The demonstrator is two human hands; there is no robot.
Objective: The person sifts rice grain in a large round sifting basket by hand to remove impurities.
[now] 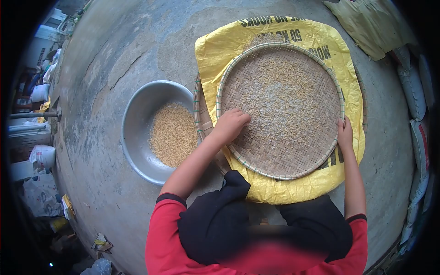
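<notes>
**Concrete floor (105, 183), round woven tray (284, 177)**

The grey, cracked floor spread around us, with filled sacks (419, 151) along the right and clutter (43, 156) along the left. Our left hand (233, 123) lay palm down over the tray's left rim, fingers curled inward at its edge; we could not tell whether they pinched anything. Our right hand (345, 130) was closed around the opposite rim.

Between them, loose grain (293, 91) covered the tray, its pale middle patch beyond our left fingertips and a little to the right, nearer that hand than the other. Being round, the tray had no long axis. It sat on a yellow sack (275, 192), which covered part of a wider woven tray (198, 105). Just beside that, outside our left forearm, stood a metal bowl (133, 123) holding more grain (172, 135).
</notes>
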